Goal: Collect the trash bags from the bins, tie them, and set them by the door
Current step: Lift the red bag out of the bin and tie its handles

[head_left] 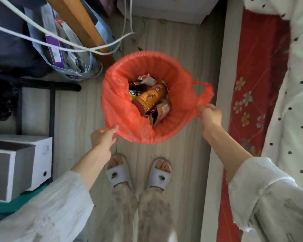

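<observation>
Both hands (103,137) (209,116) on orange trash bag (119,109) (handles pinched).

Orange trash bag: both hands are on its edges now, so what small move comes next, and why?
Probably lift both hands straight up to peel the orange trash bag off the bin. The left hand pinches the near-left rim, the right hand grips the right handle loop, and the bag is still spread open around the trash, untied.
</observation>
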Demonstrator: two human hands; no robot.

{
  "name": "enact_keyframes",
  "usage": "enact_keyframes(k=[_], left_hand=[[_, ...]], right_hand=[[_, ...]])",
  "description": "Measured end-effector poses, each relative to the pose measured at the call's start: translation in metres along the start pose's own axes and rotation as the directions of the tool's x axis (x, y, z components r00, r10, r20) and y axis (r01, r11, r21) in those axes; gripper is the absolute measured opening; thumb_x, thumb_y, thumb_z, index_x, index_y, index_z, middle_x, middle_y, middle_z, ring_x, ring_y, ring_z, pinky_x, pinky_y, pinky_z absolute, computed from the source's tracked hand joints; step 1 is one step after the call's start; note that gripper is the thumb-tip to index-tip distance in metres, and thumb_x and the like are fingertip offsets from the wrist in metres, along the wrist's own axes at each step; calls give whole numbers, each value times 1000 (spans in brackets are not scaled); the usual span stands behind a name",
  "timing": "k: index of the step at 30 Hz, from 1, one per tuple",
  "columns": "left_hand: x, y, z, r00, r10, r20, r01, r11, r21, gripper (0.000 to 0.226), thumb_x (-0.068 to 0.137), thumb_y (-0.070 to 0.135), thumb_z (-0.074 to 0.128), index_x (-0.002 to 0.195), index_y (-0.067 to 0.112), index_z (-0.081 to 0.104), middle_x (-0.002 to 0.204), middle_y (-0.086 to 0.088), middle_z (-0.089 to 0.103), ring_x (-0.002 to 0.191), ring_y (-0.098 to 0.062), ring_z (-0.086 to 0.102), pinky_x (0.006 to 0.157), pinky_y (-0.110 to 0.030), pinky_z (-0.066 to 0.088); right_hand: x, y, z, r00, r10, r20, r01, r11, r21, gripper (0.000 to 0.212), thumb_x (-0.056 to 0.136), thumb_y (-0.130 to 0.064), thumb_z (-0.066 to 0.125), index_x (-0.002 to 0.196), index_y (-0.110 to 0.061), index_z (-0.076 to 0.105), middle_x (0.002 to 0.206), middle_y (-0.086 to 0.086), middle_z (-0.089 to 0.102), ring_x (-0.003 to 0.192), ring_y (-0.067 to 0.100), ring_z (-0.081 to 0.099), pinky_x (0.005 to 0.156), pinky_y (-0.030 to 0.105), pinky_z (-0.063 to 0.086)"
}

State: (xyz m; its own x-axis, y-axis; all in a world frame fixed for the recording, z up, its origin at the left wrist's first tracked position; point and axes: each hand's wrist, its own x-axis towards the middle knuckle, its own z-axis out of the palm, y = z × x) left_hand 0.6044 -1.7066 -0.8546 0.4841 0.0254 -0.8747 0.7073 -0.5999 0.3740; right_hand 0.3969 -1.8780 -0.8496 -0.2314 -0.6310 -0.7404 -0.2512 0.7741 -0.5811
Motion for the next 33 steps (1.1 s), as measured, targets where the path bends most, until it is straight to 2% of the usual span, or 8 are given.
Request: enact_keyframes(k=[5, 8, 12, 15, 19, 24, 29, 33], left_hand=[[-28, 19, 2, 989, -56, 140, 82, 978, -191, 9, 80, 6, 66, 80, 8, 57, 85, -7, 66, 97, -19, 58, 93, -31, 49], [-27, 37, 6, 966, -95, 239, 185, 903, -388, 6, 88, 11, 56, 82, 8, 55, 88, -6, 61, 98, -18, 60, 75, -30, 51], [-24, 57, 10, 973, -166, 159, 226, 812, -537, 18, 96, 21, 40, 102, 7, 50, 86, -8, 47, 119, -24, 52, 84, -34, 51], [-20, 63, 4, 965, -235, 119, 262, 826, -500, 43, 96, 14, 42, 136, 4, 30, 91, -11, 46, 99, -25, 56, 71, -30, 56], [-15, 72, -16, 940, -261, 218, 335, 817, -470, 57, 91, 9, 49, 139, 0, 20, 126, -16, 50, 84, -24, 65, 52, -28, 58], [-26, 74, -12, 920, -257, 296, 336, 906, -257, 18, 91, 18, 54, 105, 7, 53, 57, -7, 69, 43, -10, 64, 43, -17, 52], [-28, 67, -16, 922, -220, 318, 252, 966, -63, 14, 88, 27, 59, 85, 14, 59, 56, 4, 69, 48, -6, 65, 44, -16, 51], [-24, 75, -22, 989, 74, 126, -72, 997, -22, 17, 89, 7, 50, 88, 20, 62, 96, -3, 65, 86, -16, 63, 79, -32, 53]], right_hand=[[-25, -14, -5, 994, 3, 111, -6, 1000, 29, 18, 86, -1, 49, 73, -14, 50, 72, 4, 58, 64, 16, 54, 67, 27, 49], [-26, -17, -4, 985, -25, 168, 37, 997, -66, 14, 88, -23, 59, 96, -14, 53, 68, 2, 57, 58, 12, 53, 59, 23, 48], [-19, -27, 8, 981, -54, 187, 96, 970, -223, 23, 84, -37, 63, 96, -18, 65, 80, 1, 65, 72, 15, 60, 76, 32, 51], [-21, -35, 18, 982, -78, 173, 126, 949, -290, 19, 86, -22, 59, 98, -10, 68, 87, 3, 63, 74, 14, 56, 72, 28, 48], [-29, -48, 21, 975, -50, 217, 86, 984, -156, 14, 86, -5, 51, 85, -13, 62, 74, -1, 60, 62, 7, 52, 54, 13, 46], [-36, -50, 25, 955, -15, 297, 33, 998, -55, 12, 88, -29, 60, 90, -17, 58, 78, -3, 63, 63, 5, 60, 54, 16, 47], [-38, -52, 34, 948, -16, 317, 76, 981, -180, 19, 90, -30, 57, 94, -12, 60, 77, 3, 62, 59, 6, 60, 67, 24, 49], [-44, -59, 35, 960, -68, 271, 131, 966, -221, 11, 86, -10, 59, 77, -12, 64, 66, 2, 60, 56, 9, 61, 47, 13, 47]])
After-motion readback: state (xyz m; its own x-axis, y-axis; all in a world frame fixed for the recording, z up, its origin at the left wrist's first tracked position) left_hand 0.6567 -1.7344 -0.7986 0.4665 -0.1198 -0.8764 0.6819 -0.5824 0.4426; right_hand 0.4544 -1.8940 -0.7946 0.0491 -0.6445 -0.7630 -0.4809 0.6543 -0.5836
